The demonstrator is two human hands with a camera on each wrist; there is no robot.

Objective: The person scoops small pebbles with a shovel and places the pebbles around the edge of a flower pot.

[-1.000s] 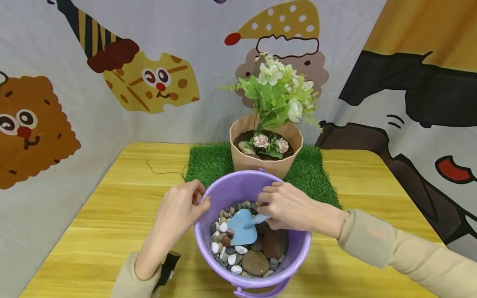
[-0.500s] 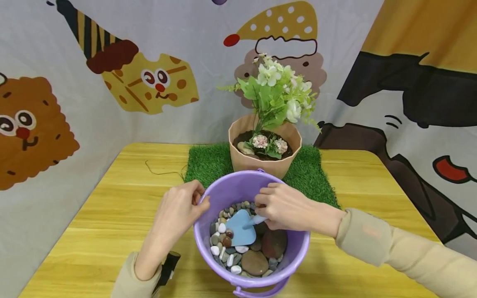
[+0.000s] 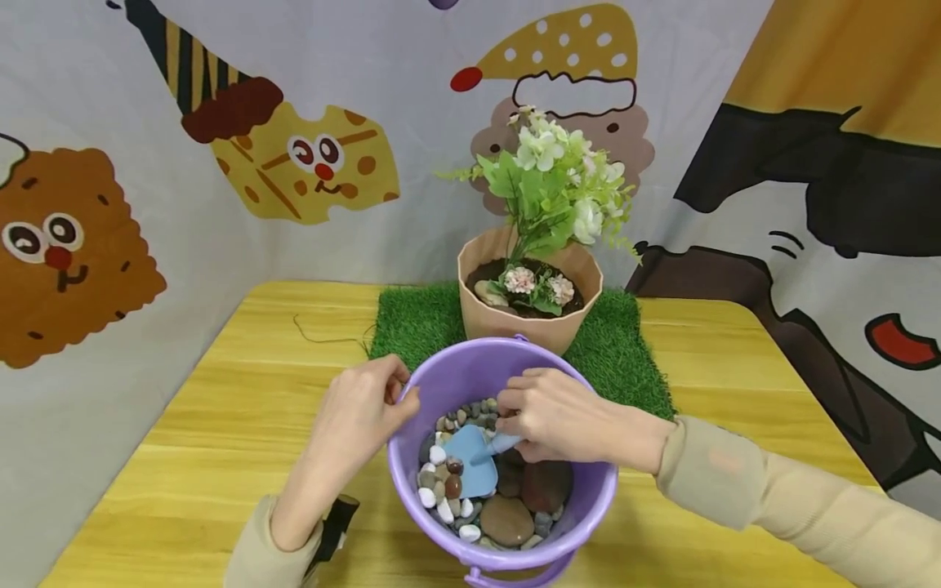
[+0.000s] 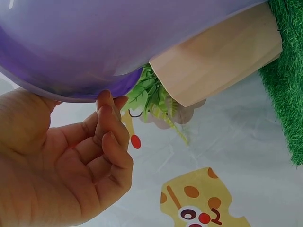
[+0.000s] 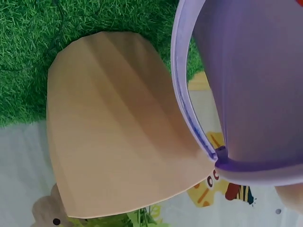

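A purple bucket point(image 3: 408, 482) holds several pebbles, white, grey and brown, plus larger flat stones point(image 3: 507, 521). My left hand point(image 3: 360, 412) grips the bucket's left rim between thumb and fingers; in the left wrist view the fingertips meet the rim point(image 4: 75, 98). Inside the bucket my right hand point(image 3: 555, 416) holds a light blue toy shovel point(image 3: 470, 461) by its handle. The blade lies low among the pebbles point(image 3: 439, 478) on the left, with small brown stones at its edge. Neither the right hand nor the shovel can be seen in the right wrist view.
Behind the bucket, a peach flowerpot point(image 3: 525, 327) with white and pink flowers stands on a green grass mat point(image 3: 621, 351). A thin dark string point(image 3: 327, 340) lies on the wooden table point(image 3: 220, 425). The bucket's handle point(image 3: 525, 578) hangs at the front.
The right hand has moved the shovel slightly left and toward the front of the bucket, and pebbles by the blade have shifted. The left hand stays at the rim.
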